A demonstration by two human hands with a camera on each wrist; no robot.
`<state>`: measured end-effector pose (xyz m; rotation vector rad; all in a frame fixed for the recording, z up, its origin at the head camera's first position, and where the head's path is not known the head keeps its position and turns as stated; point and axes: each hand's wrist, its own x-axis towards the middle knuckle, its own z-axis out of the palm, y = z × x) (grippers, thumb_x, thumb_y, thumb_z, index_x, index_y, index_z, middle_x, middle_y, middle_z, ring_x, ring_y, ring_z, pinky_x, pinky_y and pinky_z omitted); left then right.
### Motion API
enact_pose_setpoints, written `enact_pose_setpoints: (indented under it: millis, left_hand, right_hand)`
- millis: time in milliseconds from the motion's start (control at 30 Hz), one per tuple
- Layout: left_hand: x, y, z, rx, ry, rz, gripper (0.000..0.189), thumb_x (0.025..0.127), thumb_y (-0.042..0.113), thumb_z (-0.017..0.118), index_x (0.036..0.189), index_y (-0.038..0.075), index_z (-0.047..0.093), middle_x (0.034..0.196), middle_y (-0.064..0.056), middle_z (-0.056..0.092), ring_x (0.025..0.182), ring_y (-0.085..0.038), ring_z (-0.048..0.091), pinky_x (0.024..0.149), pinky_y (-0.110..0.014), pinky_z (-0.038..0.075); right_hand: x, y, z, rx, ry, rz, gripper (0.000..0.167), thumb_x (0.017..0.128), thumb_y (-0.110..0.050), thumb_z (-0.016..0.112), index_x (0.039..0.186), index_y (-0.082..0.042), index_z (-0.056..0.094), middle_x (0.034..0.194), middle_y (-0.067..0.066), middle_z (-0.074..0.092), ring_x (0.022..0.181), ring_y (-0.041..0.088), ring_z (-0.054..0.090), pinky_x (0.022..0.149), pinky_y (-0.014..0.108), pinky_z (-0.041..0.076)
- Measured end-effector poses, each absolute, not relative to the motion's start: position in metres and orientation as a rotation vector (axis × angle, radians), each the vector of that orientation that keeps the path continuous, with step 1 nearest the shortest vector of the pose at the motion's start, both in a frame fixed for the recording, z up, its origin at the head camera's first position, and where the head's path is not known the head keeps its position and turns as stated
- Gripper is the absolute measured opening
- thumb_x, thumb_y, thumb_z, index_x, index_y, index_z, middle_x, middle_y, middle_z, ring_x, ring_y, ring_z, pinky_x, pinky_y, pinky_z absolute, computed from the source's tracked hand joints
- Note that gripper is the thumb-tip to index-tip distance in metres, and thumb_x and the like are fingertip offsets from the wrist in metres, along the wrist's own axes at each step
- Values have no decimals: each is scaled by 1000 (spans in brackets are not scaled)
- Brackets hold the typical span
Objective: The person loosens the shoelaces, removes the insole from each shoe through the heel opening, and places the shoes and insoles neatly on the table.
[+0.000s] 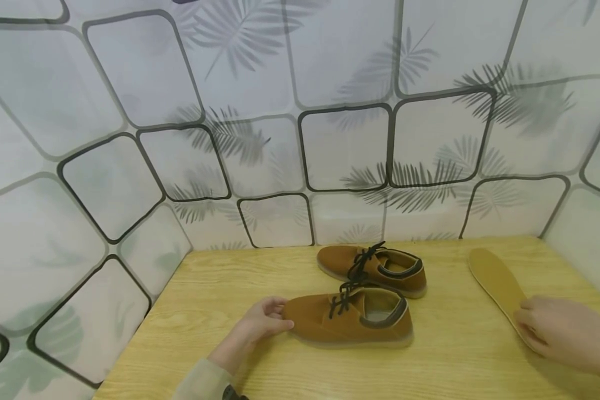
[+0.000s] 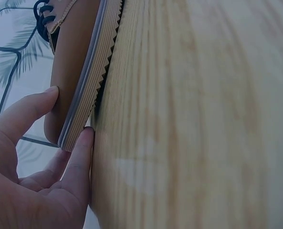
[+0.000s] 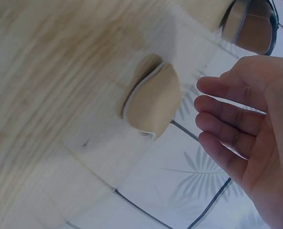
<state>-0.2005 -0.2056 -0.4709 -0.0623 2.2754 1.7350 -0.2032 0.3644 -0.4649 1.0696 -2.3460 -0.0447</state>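
A brown lace-up shoe [image 1: 310, 319] stands upright on the table, toe to the left. My left hand [image 1: 257, 322] grips its toe; in the left wrist view the thumb and fingers meet the toe and the ridged sole edge. Behind it is the matching shoe [image 1: 340, 261], also pointing left. On the right lies a tan insole [image 1: 497, 280]. My right hand [image 1: 560, 330] is at its near end, partly covering it in the head view. The right wrist view shows the fingers loosely bent, with a gap between the fingertips and the insole [image 3: 153, 100].
The wood-grain table [image 1: 215, 283] meets a wall [image 1: 350, 150] with a leaf-and-square pattern at the back. Similar patterned walls close in on the left and right. Black laces [image 1: 362, 261] stick up from both shoes.
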Motion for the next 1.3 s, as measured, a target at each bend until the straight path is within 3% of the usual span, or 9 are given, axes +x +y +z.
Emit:
enact_pose_setpoints:
  millis: [133, 300, 600, 900, 1000, 1100, 1133, 1233, 1300]
  left_hand:
    - [-201, -205, -472, -65, 2272, 1734, 62, 86, -2, 80, 143, -4, 54, 131, -20, 67, 106, -20, 68, 94, -31, 60]
    - [-200, -207, -474, -48, 2270, 1729, 63, 86, -2, 80, 143, -4, 54, 131, -20, 66, 107, -20, 68, 94, -31, 60]
    - [-200, -207, -473, -22, 2249, 1750, 64, 87, -3, 79, 144, -7, 51, 133, -21, 65, 106, -18, 69, 94, -30, 60]
    - [-200, -206, -472, -38, 2246, 1758, 62, 86, -4, 79, 143, -7, 53, 132, -20, 67, 103, -18, 69, 92, -28, 60]
    - [-200, -206, -472, -36, 2250, 1759, 63, 86, -4, 79, 143, -7, 52, 131, -20, 67, 103, -17, 69, 91, -27, 60]
    - [-200, -205, -471, -32, 2251, 1762, 63, 86, -4, 79, 143, -8, 52, 132, -21, 66, 102, -17, 69, 90, -27, 60]
    - [-200, -205, -471, -31, 2249, 1763, 63, 86, -4, 78, 143, -8, 52, 132, -21, 65, 103, -17, 68, 91, -27, 60]
    - [-200, -206, -471, -32, 2249, 1762, 63, 86, -4, 79, 143, -7, 52, 133, -21, 65, 103, -17, 69, 91, -27, 60]
    - [-200, -206, -471, -33, 2246, 1761, 63, 86, -4, 79, 143, -7, 52, 133, -21, 65, 104, -17, 69, 92, -28, 60]
  right_hand:
    - [-204, 354, -458, 1096, -2364, -47, 28, 90, -18, 63, 68, -26, 49, 69, -19, 35, 62, -5, 28, 50, 25, 29]
    - [-206, 340, -451, 1118, -2392, -27, 38, 64, -11, 83, 71, -28, 49, 72, -21, 36, 64, -7, 28, 51, 24, 30]
    - [-210, 320, -447, 1058, -2416, 42, 33, 67, -13, 91, 85, -27, 67, 82, -18, 61, 67, -2, 56, 56, 26, 51]
    - [-217, 301, -443, 1069, -2356, 223, 41, 60, -4, 90, 90, -24, 71, 83, -17, 67, 75, -3, 60, 64, 26, 55]
    - [-221, 296, -443, 1098, -2305, 289, 37, 65, -5, 89, 93, -22, 72, 85, -14, 69, 77, -1, 62, 69, 22, 54]
    - [-225, 290, -442, 1116, -2239, 327, 8, 94, -28, 79, 95, -22, 73, 88, -15, 70, 79, -1, 64, 75, 15, 51]
    - [-226, 288, -442, 1122, -2224, 339, 17, 102, -38, 69, 96, -22, 73, 88, -15, 71, 80, -1, 64, 76, 13, 51]
    - [-229, 281, -440, 1138, -2191, 379, 31, 108, -45, 57, 97, -21, 74, 90, -14, 72, 80, -1, 65, 77, 12, 51]
    - [-230, 276, -438, 1152, -2170, 406, 17, 102, -35, 67, 98, -20, 74, 90, -12, 74, 79, 1, 67, 78, 14, 52]
